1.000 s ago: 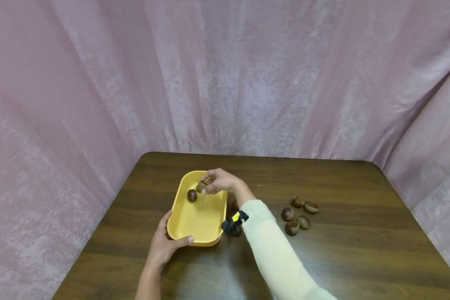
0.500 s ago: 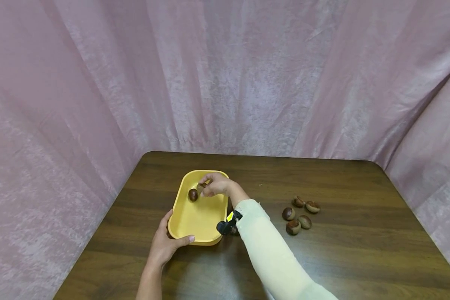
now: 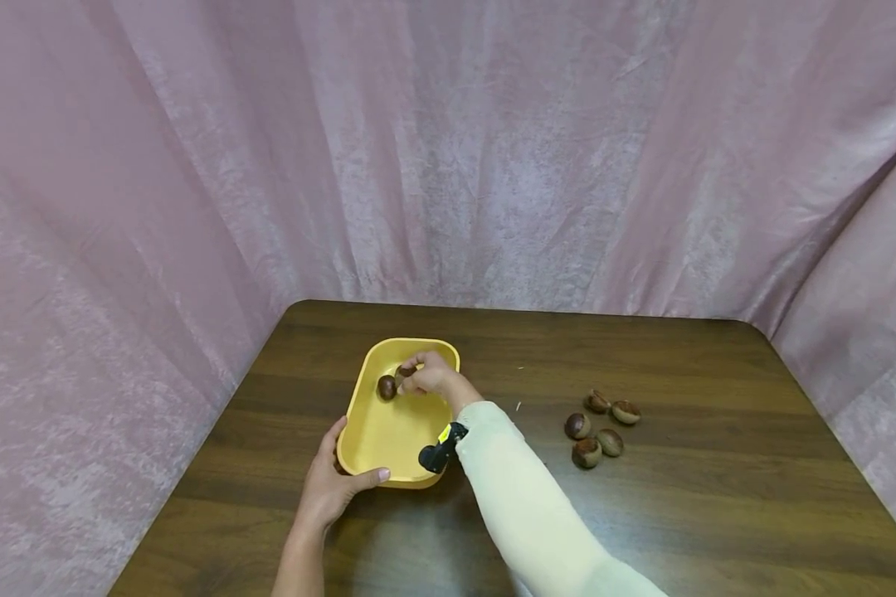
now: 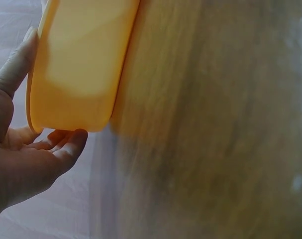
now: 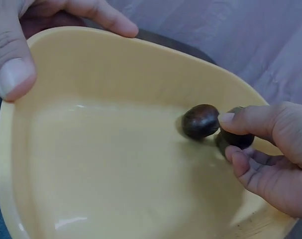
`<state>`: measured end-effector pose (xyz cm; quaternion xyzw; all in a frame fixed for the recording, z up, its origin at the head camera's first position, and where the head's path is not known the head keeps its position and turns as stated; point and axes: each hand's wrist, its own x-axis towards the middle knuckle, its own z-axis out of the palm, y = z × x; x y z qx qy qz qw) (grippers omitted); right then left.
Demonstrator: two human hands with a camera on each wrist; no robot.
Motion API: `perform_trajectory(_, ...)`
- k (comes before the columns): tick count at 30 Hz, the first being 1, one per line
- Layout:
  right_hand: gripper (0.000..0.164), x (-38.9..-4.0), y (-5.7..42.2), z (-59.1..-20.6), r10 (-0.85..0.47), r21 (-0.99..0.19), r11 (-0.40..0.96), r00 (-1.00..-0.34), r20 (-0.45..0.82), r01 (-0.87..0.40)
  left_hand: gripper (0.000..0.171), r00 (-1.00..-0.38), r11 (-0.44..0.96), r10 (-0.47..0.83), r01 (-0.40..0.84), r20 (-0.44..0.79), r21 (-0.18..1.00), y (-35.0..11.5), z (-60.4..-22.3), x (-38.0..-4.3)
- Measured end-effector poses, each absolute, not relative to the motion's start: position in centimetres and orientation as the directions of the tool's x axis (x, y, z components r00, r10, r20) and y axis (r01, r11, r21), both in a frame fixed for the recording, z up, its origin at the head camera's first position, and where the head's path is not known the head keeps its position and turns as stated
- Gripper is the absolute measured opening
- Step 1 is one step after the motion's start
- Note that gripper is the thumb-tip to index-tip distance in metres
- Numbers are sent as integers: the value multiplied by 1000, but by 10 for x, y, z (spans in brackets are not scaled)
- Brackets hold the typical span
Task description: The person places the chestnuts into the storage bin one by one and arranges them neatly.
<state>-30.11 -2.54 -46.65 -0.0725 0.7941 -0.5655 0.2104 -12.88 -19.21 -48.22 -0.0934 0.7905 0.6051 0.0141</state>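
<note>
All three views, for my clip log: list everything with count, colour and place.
Curtain: count unclear, pink, background
Table: one, brown, foreground
Tray: one, yellow, table's left part
Tray chestnuts: two, brown, tray's far half
Table chestnuts: five visible, brown, right of tray
Flecks: two visible, pale, right of tray
Sleeve: one, pale, lower right of tray
Wrist camera: one, black, at sleeve's cuff
Left grip: one, bare, holding tray's near-left corner
Right grip: one, bare, pinching one of the tray chestnuts
</note>
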Motion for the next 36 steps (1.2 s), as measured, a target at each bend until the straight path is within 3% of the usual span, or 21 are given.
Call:
perform_trajectory(6, 37, -296, -29, -475, -274, -868, 491, -932, -237, 76, 111, -983, 271, -124, -162, -133, 949, -191, -482, -128)
perform_trajectory(16, 28, -291, -31, -480, -161, -854, 503, -956, -244, 133, 109, -984, 258, -123, -161, -133, 953, -190, -485, -123)
perform_trajectory(24, 41, -285, -27, -457, -260, -916, 379, -935, -242, 131, 110, -981, 216, -127, -171, -146, 961, -191, -483, -125)
perform_trajectory(36, 51, -258, 9, -418, -470, -898, 412, -880, -66, -153, 111, -983, 213, -113, -169, -147, 962, -193, -480, -128)
